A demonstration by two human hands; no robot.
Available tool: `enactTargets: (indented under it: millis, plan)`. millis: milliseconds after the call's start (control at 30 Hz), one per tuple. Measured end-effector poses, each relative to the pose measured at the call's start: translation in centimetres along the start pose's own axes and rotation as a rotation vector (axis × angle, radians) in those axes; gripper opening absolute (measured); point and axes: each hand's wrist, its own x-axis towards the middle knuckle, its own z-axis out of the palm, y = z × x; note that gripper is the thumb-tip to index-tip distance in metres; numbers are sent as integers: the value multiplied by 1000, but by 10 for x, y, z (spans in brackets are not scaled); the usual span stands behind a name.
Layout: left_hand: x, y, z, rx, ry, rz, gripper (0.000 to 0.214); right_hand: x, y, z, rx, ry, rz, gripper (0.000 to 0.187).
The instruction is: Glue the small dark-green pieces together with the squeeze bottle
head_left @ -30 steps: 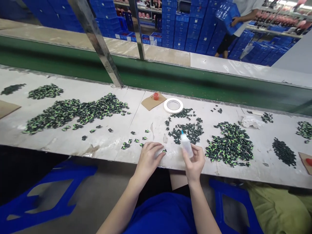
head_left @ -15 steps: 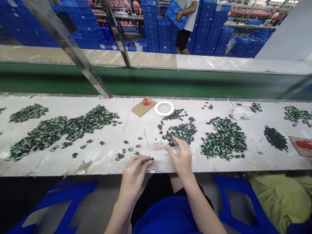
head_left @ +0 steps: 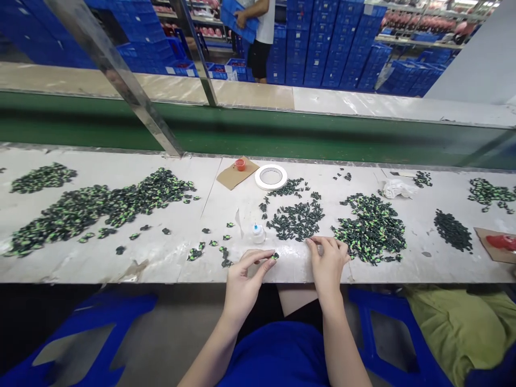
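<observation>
Between the thumb and fingertips of my left hand (head_left: 245, 277) is a small black-and-green plastic part (head_left: 275, 256), held just above the table's front edge. My right hand (head_left: 329, 260) has its thumb and index finger pinched at the near edge of a pile of small black pieces (head_left: 296, 220); what is in the pinch is too small to make out. A small clear bottle with a blue tip (head_left: 258, 232) stands beyond my left hand. Several loose black-and-green parts (head_left: 196, 252) lie to the left of that hand.
A large heap of black-and-green parts (head_left: 113, 207) spreads leftward, another heap (head_left: 373, 228) lies right. Behind are a tape roll (head_left: 260, 177) and a red cup (head_left: 240, 164) on cardboard (head_left: 228, 179). Blue stools (head_left: 374, 333) flank me. A person (head_left: 264, 32) carries a blue crate beyond the partition.
My left hand has moved right with the part in it. My right hand has shifted right and closed its fingers by the black pile. The person behind has walked left.
</observation>
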Motion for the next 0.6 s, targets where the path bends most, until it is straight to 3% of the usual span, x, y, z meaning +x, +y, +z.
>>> enactTargets:
  millis: [233,467,600]
  plan:
    - [1,-4,5,69,-1,103,12,-17,-36,-16,437,-213,31,21]
    - [0,-3,5,131,-21,212,15,-21,-48,-15,499,-295,28,15]
    - [0,-2,4,108,-52,178,14,-22,-44,-14,488,-335,12,14]
